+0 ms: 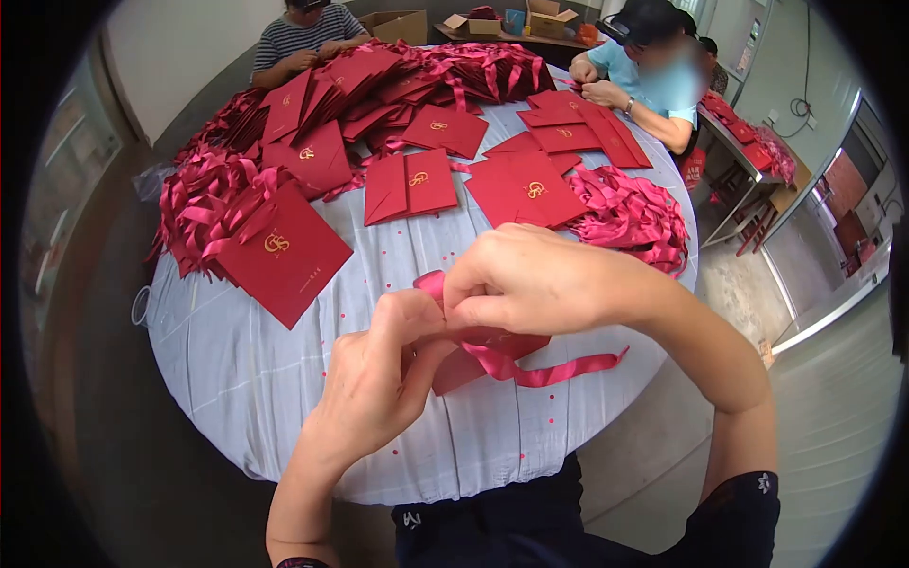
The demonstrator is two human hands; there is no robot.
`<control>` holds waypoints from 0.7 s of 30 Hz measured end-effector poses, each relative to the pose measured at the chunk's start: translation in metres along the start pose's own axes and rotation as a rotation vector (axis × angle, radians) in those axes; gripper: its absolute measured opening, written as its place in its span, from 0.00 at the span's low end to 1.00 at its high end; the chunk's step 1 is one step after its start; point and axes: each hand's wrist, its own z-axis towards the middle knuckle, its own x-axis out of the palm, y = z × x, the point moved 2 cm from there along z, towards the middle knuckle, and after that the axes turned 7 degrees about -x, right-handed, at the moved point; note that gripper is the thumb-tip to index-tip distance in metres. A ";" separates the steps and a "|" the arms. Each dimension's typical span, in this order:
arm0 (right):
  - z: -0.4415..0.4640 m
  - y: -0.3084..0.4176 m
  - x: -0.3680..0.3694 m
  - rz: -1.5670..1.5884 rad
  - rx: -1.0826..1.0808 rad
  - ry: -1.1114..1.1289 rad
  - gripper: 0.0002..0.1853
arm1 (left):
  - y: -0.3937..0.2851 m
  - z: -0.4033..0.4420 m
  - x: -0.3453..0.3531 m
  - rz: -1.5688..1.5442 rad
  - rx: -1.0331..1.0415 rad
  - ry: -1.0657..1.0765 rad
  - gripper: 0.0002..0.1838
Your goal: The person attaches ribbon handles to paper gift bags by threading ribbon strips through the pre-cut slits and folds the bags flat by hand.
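Note:
Close in front of me a small red paper bag (454, 376) lies near the front of the round table, largely covered by my hands. A pink satin ribbon (568, 369) runs from it, with one tail stretching right and a loop standing up behind my fingers. My left hand (374, 364) is closed, thumb and forefinger pinching the ribbon at the bag's upper edge. From the right, my right hand (521, 284) reaches over with bent fingers pinched on the ribbon too. The fingertips of both hands nearly meet, and the exact grip is partly hidden.
The round table's pale cloth (256, 379) bears a large heap of red bags (350, 80) and pink ribbon bundles (630, 213). Single gold-marked bags (412, 185) lie beyond my hands. One person (653, 85) works at the far right, another (303, 43) at the far left.

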 end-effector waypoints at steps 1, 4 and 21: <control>0.003 -0.001 -0.001 0.004 0.006 -0.010 0.11 | 0.000 -0.001 0.000 0.024 -0.012 0.007 0.17; 0.007 -0.007 0.000 0.041 0.044 0.000 0.11 | 0.001 0.001 -0.001 0.057 -0.017 0.021 0.16; 0.022 -0.025 -0.011 0.474 -0.112 -0.455 0.09 | -0.002 0.004 0.005 -0.016 0.019 0.069 0.14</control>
